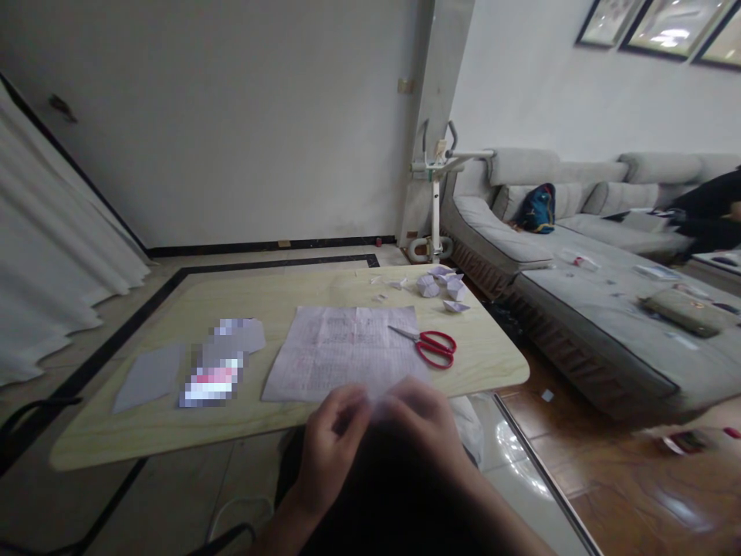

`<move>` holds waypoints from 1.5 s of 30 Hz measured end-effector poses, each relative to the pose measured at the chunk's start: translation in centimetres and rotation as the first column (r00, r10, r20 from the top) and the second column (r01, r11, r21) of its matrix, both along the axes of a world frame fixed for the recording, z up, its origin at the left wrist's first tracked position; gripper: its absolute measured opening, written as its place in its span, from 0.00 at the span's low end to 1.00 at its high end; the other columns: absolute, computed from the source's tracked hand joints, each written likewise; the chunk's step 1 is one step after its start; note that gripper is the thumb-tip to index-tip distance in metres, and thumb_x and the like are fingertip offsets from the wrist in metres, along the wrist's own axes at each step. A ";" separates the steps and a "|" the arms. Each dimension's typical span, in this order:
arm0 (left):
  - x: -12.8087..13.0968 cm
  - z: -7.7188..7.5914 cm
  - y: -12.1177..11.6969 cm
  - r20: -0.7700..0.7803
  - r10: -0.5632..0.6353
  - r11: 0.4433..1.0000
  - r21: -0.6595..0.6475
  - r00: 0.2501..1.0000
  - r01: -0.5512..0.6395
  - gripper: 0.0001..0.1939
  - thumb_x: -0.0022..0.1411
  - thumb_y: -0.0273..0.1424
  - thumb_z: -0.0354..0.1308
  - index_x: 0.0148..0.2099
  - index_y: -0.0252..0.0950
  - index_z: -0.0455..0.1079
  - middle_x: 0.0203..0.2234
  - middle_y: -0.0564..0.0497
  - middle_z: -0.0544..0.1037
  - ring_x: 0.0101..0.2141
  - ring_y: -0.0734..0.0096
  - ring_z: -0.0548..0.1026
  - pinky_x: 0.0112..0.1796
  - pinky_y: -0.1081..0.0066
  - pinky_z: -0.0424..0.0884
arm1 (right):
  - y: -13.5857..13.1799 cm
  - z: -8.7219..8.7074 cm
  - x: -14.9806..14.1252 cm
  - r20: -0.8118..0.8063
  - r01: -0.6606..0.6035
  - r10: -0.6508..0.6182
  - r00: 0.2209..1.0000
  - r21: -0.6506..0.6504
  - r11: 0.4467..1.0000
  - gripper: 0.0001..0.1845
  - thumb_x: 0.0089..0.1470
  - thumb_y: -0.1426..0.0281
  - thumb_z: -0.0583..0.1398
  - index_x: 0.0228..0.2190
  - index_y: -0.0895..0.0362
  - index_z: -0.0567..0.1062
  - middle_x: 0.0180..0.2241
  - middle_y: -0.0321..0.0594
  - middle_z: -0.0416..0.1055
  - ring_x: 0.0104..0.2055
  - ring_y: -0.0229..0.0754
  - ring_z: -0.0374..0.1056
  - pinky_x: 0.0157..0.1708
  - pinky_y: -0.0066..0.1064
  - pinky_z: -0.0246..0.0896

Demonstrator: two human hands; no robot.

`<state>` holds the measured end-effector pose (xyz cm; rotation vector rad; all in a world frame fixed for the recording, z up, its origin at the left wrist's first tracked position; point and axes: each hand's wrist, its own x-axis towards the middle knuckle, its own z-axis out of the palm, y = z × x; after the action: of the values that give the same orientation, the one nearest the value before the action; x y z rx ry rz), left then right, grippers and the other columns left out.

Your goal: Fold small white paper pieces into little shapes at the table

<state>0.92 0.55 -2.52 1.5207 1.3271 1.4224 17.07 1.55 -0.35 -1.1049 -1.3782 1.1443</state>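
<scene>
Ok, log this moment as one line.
left hand, right hand: fingertips close together, grip blurred | sheet: spread on table | scissors: across sheet's right edge

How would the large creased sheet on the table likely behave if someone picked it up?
The large creased sheet would probably droop, being thin and broad. It may bend along its visible fold lines. The scissors lying over its edge might slide off.

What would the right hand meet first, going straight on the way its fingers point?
Most likely the left hand, close ahead, though blur leaves the depth and any thin thing between them unclear.
</scene>
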 end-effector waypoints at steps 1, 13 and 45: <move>0.0 0.1 0.0 -0.003 -0.019 1.000 -0.024 1.000 0.019 0.10 0.60 0.32 0.60 0.43 0.35 0.74 0.35 0.47 0.83 0.34 0.63 0.82 0.35 0.68 0.79 | 0.0 0.0 0.0 -0.022 0.015 -0.015 1.000 -0.021 1.000 0.09 0.52 0.67 0.65 0.23 0.57 0.75 0.22 0.34 0.71 0.26 0.38 0.66 0.28 0.27 0.61; 0.0 0.7 0.0 -0.113 -0.205 0.967 -0.175 0.972 0.183 0.15 0.66 0.37 0.54 0.30 0.37 0.75 0.21 0.53 0.79 0.25 0.69 0.77 0.27 0.75 0.71 | 0.3 -0.8 -0.1 -0.093 0.028 -0.036 0.995 -0.088 0.996 0.13 0.50 0.61 0.65 0.24 0.58 0.73 0.21 0.34 0.70 0.25 0.38 0.65 0.26 0.27 0.60; -0.2 0.8 0.2 -0.181 -0.247 0.963 -0.156 0.952 0.220 0.13 0.66 0.36 0.53 0.32 0.36 0.72 0.23 0.54 0.76 0.27 0.70 0.74 0.29 0.75 0.68 | 0.2 -0.9 0.2 0.066 -0.111 0.119 0.991 -0.112 0.988 0.14 0.55 0.63 0.60 0.23 0.60 0.72 0.21 0.33 0.65 0.25 0.37 0.60 0.26 0.27 0.55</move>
<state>0.72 0.75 -1.68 1.6998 1.2799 1.0347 17.23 1.76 -1.23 -1.1657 -1.4662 1.2859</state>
